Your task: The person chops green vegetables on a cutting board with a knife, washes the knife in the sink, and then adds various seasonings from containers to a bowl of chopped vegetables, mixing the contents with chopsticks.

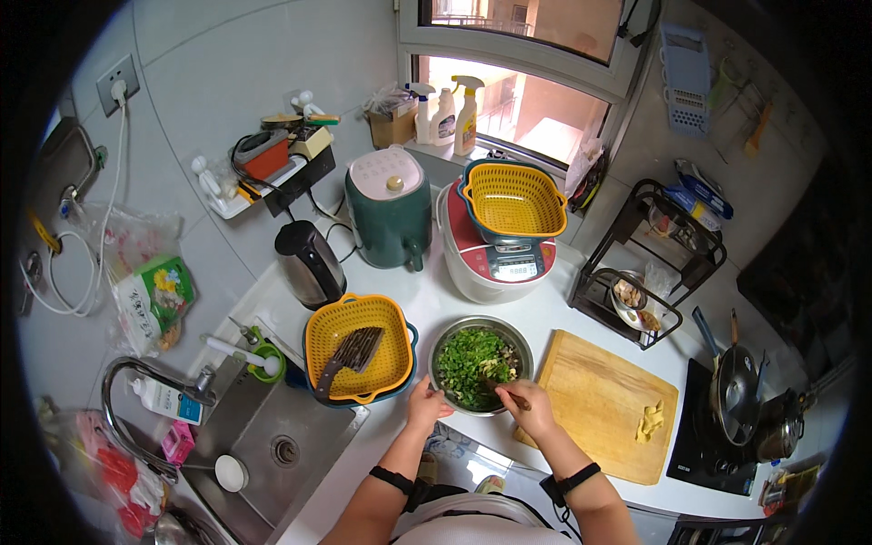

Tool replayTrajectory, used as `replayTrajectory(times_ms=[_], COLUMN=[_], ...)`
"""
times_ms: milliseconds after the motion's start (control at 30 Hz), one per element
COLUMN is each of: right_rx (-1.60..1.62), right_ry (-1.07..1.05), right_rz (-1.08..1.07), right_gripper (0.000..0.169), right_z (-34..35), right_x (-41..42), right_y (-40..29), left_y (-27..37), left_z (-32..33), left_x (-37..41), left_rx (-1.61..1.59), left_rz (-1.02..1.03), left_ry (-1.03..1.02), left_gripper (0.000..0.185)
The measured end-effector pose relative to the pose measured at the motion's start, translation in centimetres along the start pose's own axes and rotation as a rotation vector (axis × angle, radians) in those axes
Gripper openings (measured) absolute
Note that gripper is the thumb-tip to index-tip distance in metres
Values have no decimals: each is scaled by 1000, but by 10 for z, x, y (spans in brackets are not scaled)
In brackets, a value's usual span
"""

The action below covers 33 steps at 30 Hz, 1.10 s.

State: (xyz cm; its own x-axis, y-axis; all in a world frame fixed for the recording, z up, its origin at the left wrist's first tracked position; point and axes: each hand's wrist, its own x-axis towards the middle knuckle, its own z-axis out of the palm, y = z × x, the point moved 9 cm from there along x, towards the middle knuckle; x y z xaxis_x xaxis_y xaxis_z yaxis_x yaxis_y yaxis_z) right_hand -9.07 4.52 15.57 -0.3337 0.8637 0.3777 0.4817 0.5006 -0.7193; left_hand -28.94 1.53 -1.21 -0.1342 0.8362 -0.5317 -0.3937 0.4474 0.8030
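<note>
A stainless steel bowl [519, 334] stands on the white counter before me. In it lie chopped green herbs [470, 357], with pale minced bits, perhaps garlic, on the right side. My right hand [530, 407] grips a brown wooden handle [521, 402] at the bowl's front right; the tool's far end is down among the greens and hidden. At the front left rim, my left hand [428, 407] steadies the bowl, fingers against its outer side. Left of the bowl, a cleaver [357, 351] rests across a yellow plastic colander [320, 327] set in a dark teal basin.
A wooden cutting board [599, 402] with a crumpled yellowish piece [650, 422] lies to the right, beside a cooktop bearing a frying pan [736, 402]. Behind the bowl stand a rice cooker [490, 272], a green air fryer [388, 218] and an electric kettle [310, 266]. A steel sink [300, 415] is at left.
</note>
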Motion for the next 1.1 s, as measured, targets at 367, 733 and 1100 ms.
replayTrajectory(times_ms=[367,733,1100], right_rx=[220,58,336], right_ry=[46,-100,-9], right_rz=[289,195,426], right_gripper=[14,11,15], right_z=[-47,2,12], right_x=[27,45,0], right_y=[37,27,-5], left_y=[3,1,-13], left_z=[0,-4,-9], left_x=[-6,-3,2], left_rx=[-34,-72,-165], left_rz=[-10,-39,-95], left_ry=[19,-13,19], left_gripper=[45,50,57])
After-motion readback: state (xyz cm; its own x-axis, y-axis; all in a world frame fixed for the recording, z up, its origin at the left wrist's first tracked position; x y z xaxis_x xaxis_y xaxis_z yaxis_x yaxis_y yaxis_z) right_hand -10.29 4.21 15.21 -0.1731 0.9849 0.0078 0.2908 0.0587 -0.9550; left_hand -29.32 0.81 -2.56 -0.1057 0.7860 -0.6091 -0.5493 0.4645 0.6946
